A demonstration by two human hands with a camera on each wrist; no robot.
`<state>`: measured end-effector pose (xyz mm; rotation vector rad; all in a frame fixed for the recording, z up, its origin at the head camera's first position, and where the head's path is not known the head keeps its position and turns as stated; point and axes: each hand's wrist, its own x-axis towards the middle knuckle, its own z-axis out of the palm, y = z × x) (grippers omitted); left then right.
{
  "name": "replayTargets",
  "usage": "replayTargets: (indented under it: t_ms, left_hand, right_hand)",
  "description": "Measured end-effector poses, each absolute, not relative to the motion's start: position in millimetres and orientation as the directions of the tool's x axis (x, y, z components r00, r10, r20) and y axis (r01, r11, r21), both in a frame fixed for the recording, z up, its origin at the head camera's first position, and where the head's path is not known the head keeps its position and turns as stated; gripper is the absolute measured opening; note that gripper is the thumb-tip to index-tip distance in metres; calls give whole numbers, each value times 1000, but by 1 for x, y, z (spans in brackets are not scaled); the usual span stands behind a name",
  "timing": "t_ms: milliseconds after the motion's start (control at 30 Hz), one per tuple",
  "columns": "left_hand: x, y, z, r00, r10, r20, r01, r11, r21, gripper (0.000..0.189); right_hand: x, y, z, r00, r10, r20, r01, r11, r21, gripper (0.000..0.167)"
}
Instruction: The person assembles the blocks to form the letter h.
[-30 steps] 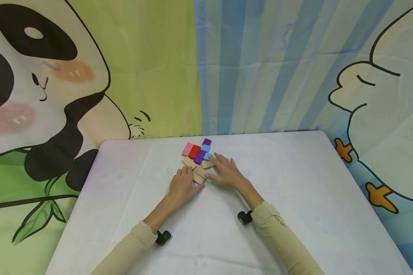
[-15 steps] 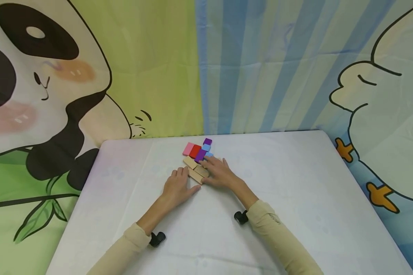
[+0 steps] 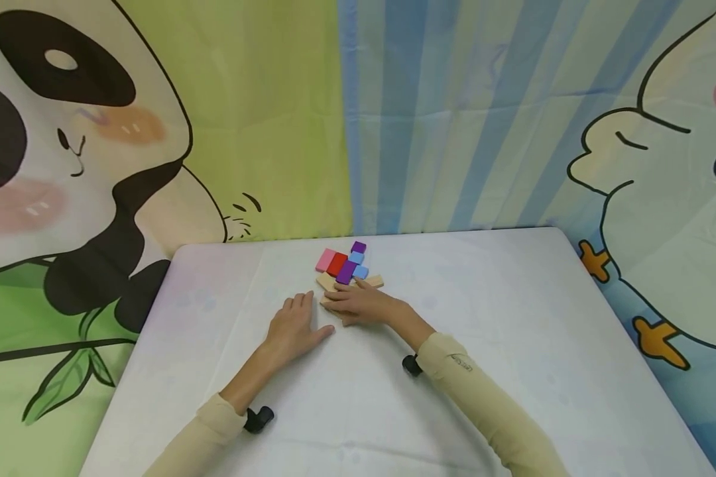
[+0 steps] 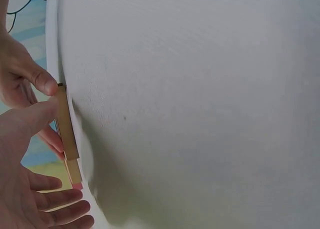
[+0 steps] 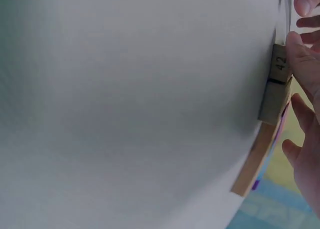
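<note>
My right hand point(image 3: 362, 306) reaches over the pale wooden blocks point(image 3: 331, 307), fingers pointing left and covering most of one. In the right wrist view its thumb sits at the end of a wooden block point(image 5: 279, 61) marked 42, beside another block's end. The left wrist view shows that thumb at the block's point(image 4: 67, 121) near end, fingers along its far side. My left hand point(image 3: 291, 329) rests just left of the blocks, fingers spread, holding nothing. Behind are pink point(image 3: 325, 260), red point(image 3: 337, 264), purple point(image 3: 347, 271) and blue point(image 3: 360, 272) blocks.
A white-covered table point(image 3: 483, 318) carries the blocks near its far edge. Another wooden block point(image 3: 374, 281) sticks out to the right behind my right hand. Behind the table hangs a printed curtain point(image 3: 286, 119). Black wrist cameras point(image 3: 259, 420) sit at both cuffs.
My right hand has moved left and nearer over the wooden blocks, and the nearest ones have shifted slightly left. My left hand has drawn back left, away from them. The coloured blocks stay put.
</note>
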<state>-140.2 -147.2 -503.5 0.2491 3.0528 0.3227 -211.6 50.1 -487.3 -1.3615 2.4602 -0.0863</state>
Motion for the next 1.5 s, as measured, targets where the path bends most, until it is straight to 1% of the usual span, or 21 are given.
replayTargets:
  t_ms: [100,233,367,533,667,867,967,1133,1333,1500]
  left_hand:
    - [-138,-153,-502,-985,160,-56,144,965,219,94]
    - [-135,-160,-497,-987,151,-55,134,962,238,92]
    - [-133,-166,-494,-991,132,-39,118,960,253,91]
    - [-132,-173,-494,-993,110,-50,93,961,259,91]
    - [-130,-179,-496,-994,106,-42,91,961,262,90]
    - [-127,-187,-497,-994,111,-13,104,960,261,89]
    - [-125,-191,-496,-994,112,-5,107,960,261,88]
    - [-123,-202,-495,-995,101,-13,93,953,288,86]
    - [-120,-218,-495,-994,93,-60,70,948,312,83]
    - [-117,-228,-494,-994,93,-54,71,946,317,83]
  right_hand:
    - [-213,41,-481,-447,-831,-330,-859,502,-101,68]
    - [-217,31,-473,-428,-805,-412,-885,466,9,74]
    - [-220,26,-468,-418,-798,-434,-895,444,46,72]
    - [-223,23,-469,-404,-815,-415,-897,442,3,69]
    - [-222,25,-472,-405,-841,-359,-891,451,-52,66]
    - [-219,24,-483,-425,-870,-249,-871,468,-147,63]
    - [-216,22,-486,-437,-872,-221,-869,473,-146,62]
    - [-211,18,-487,-463,-861,-210,-853,497,-157,62]
    - [-204,13,-488,-480,-848,-225,-816,525,-241,65]
    - [-198,7,-489,-508,-843,-179,-786,538,-303,71]
